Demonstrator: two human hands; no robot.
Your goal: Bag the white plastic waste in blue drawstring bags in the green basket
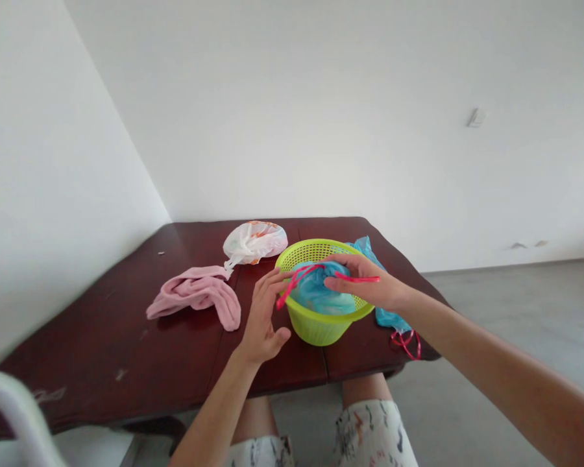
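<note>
A lime-green plastic basket (318, 331) with a perforated wall stands near the table's front edge. Inside it lies a blue plastic bag (316, 295), gathered at the top, with a red drawstring (292, 290) trailing over the basket's left rim. My right hand (363, 275) reaches over the right rim and is closed on the bag's gathered top, its fingertips partly hidden. Fingers stretched and thumb apart, my left hand (265, 318) is open at the basket's left side, its fingertips by the rim and the drawstring.
A pink towel-like cloth (199, 292) lies crumpled left on the dark red table (126, 337). Behind it sits a knotted white plastic bag (255, 241). Another blue plastic bag (392, 319) with red strings lies right of the basket. A white curved object (17, 402) stands at lower left.
</note>
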